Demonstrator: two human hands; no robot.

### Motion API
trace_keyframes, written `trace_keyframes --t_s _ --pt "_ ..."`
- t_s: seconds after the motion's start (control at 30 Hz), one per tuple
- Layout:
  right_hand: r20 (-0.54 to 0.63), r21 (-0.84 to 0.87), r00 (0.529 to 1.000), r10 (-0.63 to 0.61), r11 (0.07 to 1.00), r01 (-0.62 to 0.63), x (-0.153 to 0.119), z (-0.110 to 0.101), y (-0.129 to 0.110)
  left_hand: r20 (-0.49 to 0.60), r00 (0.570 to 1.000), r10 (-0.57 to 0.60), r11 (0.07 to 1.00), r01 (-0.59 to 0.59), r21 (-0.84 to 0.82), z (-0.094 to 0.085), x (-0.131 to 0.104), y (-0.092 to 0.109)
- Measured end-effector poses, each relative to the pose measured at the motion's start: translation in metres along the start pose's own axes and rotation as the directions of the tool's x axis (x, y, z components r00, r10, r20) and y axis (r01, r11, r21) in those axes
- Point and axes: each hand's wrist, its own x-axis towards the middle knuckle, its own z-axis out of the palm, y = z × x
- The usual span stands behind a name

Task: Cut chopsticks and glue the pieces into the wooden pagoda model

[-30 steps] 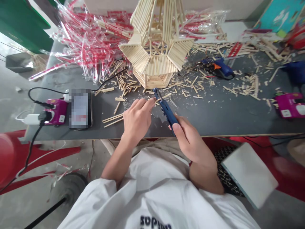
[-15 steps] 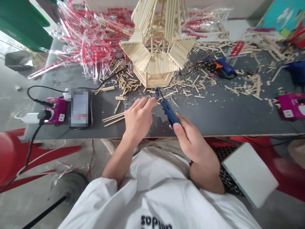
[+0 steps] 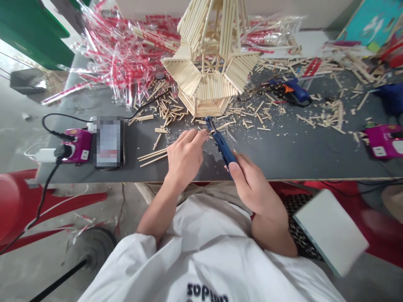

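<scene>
A dark blue cutting tool (image 3: 224, 147) is gripped in my right hand (image 3: 252, 180), its jaws pointing up and to the left. My left hand (image 3: 186, 157) pinches a thin wooden stick (image 3: 224, 125) whose length passes by the tool's jaws. Several longer sticks (image 3: 153, 156) stick out to the left from beside my left hand, lying on the grey table (image 3: 302, 157). Just beyond both hands stands a tiered structure of pale sticks (image 3: 215, 86), its base near the tool's tip.
Plastic wrappers (image 3: 126, 54) are heaped at the back left. A phone (image 3: 108, 142) and a purple power socket (image 3: 78, 144) lie at the left. Short stick offcuts (image 3: 170, 111) surround the structure. A blue glue gun (image 3: 292, 89) lies at the right back.
The whole view has shifted slightly. Both hands keep nearly the same hold on the stick and the tool.
</scene>
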Motion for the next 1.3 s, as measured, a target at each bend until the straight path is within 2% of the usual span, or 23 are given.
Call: trace_keyframes --t_s 0.17,0.33,0.43,0.57,0.7,0.87,1.03,1.17,1.3 --pt "-0.057 -0.080 0.998 0.008 0.997 -0.012 0.002 0.005 0.000 -0.019 1.000 -0.002 1.000 0.002 -0.011 0.004 -0.001 -0.002" --pt "-0.061 -0.221 0.994 0.089 0.970 -0.101 0.004 0.012 0.002 -0.057 0.998 0.005 1.000 -0.006 -0.026 0.007 -0.003 -0.002" --pt "-0.087 -0.304 0.992 0.097 0.945 -0.119 0.006 0.015 0.005 -0.066 0.998 -0.004 1.000 0.002 -0.030 0.008 -0.003 -0.004" --pt "-0.029 -0.332 0.996 0.089 0.939 -0.094 0.009 0.015 0.005 -0.062 0.998 -0.030 0.999 0.029 -0.027 0.009 -0.004 -0.008" --pt "0.054 -0.394 0.988 0.142 0.912 -0.109 0.013 0.005 0.003 0.001 0.997 -0.081 0.996 0.081 0.041 0.008 -0.011 -0.005" --pt "0.222 -0.380 0.956 0.192 0.920 -0.096 0.012 -0.019 0.004 0.138 0.969 -0.203 0.973 0.183 0.142 0.012 -0.025 0.014" --pt "0.238 -0.526 0.937 0.257 0.845 -0.098 0.004 -0.030 0.013 0.306 0.919 -0.247 0.963 0.199 0.181 0.023 -0.030 0.030" --pt "0.207 -0.546 0.944 0.259 0.831 -0.108 0.002 -0.030 0.018 0.325 0.904 -0.278 0.952 0.213 0.221 0.026 -0.033 0.032" --pt "0.275 -0.534 0.928 0.252 0.843 -0.071 0.002 -0.037 0.018 0.322 0.907 -0.272 0.955 0.215 0.202 0.018 -0.042 0.024"
